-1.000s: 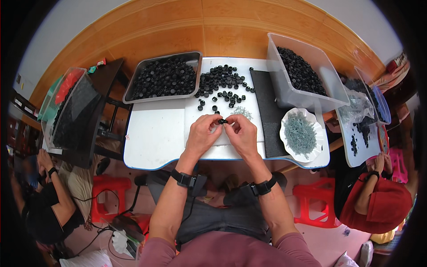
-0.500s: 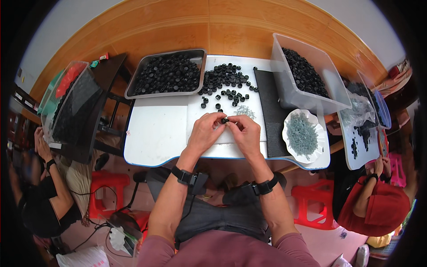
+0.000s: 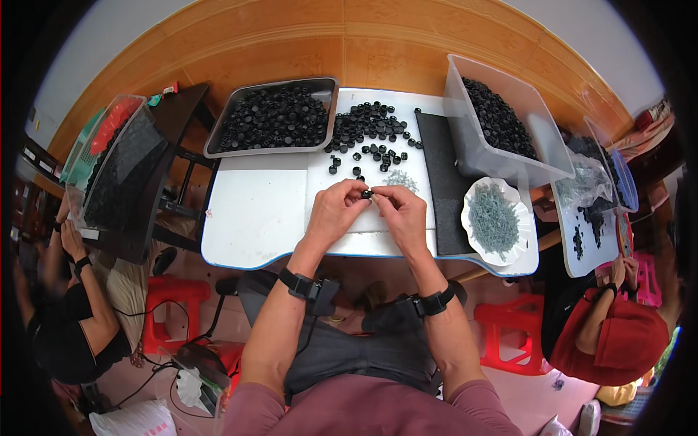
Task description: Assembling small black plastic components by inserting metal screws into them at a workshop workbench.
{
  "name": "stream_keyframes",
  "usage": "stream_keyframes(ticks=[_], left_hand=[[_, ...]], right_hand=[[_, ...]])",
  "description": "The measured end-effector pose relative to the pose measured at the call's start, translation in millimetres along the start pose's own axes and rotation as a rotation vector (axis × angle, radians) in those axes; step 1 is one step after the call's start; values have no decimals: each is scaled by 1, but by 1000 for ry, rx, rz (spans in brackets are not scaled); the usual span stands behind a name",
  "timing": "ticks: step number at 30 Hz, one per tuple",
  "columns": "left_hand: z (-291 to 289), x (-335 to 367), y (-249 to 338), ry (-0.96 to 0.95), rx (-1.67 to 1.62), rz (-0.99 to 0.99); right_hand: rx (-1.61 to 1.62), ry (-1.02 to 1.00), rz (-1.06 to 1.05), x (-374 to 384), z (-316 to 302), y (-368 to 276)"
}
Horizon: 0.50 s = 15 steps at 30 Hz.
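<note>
Head view: both hands meet above the near middle of the white table (image 3: 254, 211), fingertips drawn together on one small black cap (image 3: 368, 194). The left hand (image 3: 336, 211) pinches the cap from its side while the right hand (image 3: 398, 211) closes on it from the other; whether a grey insert sits between the right fingertips is too small to tell. Loose black caps (image 3: 371, 134) lie scattered just beyond the hands, with a small heap of grey inserts (image 3: 398, 179) beside them. A metal tray (image 3: 273, 120) of caps stands at far left, a clear bin (image 3: 502, 123) of caps at far right, and a white dish (image 3: 494, 218) of grey inserts near the right hand. For a sound fit, it would seem best to hold the cap steady with its open side toward the right fingertips, press squarely, and keep the work low over the table so a dropped part stays within reach.
</note>
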<state>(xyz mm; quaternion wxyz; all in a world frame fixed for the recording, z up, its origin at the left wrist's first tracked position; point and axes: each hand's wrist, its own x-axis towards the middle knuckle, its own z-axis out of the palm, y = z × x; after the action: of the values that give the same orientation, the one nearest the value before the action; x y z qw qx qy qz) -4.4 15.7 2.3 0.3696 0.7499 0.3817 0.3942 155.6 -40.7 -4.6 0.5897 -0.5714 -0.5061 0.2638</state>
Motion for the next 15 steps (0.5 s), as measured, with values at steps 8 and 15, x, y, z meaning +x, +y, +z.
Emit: stream_keyframes(ticks=[8,15], left_hand=[[1,1,3,-21,-7,-18],[2,1,3,-17,6,-46]], right_hand=[[69,-16,76,2,0,2],[77,-23,103,4,0,6]])
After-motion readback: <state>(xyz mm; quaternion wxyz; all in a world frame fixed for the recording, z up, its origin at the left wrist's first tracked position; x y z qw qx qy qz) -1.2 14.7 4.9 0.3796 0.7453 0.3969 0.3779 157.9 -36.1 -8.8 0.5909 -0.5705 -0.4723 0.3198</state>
